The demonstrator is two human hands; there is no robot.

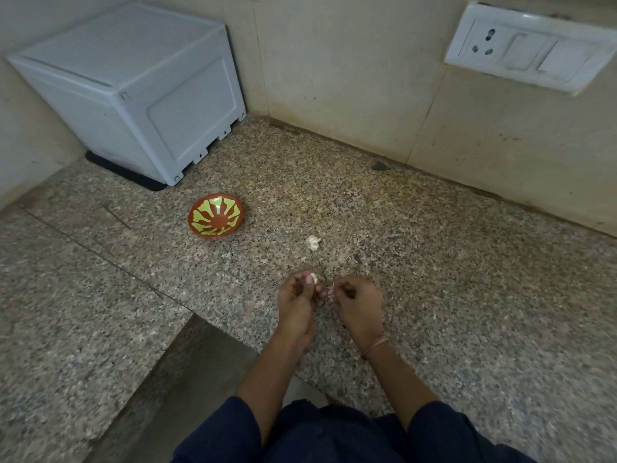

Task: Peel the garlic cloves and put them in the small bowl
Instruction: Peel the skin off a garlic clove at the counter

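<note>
Head view, the only cam.

Step in hand: peeling, mid-clove. The left hand point(297, 295) pinches one clove point(314, 279) betw. thumb and fingertips, held just above the counter point(434, 262). The clove's top shows pale and smooth, so we judge it mostly bare. The right hand point(359, 302) has its fingers curled in and pinches a thin skin strip point(329, 293) just beside the clove. The hands are close but not touching.

The garlic cluster point(314, 242) lies on the counter a little beyond the hands, apart from both. It's a small, lumpy, off-white clump, and we can't count its cloves.

The small bowl point(215, 218) sits to the left and further back, well apart from the hands. It's tilted toward us, so the inside is visible, and we see no clove in it. We judge the task early.

Next move, as we read it: drop the skin strip, check the clove for leftover scraps, then have the left hand reach across to the bowl. The bowl is shallow and tilted, so the clove should be placed, not tossed.

Materials:
- Counter: speckled granite, polished, hard, w/ a seam line at left.
- Bowl: glazed, terracotta-red w/ yellow-green petal pattern, round.
- Skin: papery, flimsy, prob. clings to fingers.
- Back left: white box point(133, 88), plastic, boxy, on a dark mat.
- Wall: switch plate point(531, 48), glossy white.
- Right wrist: thin wrist band point(375, 345).
</note>
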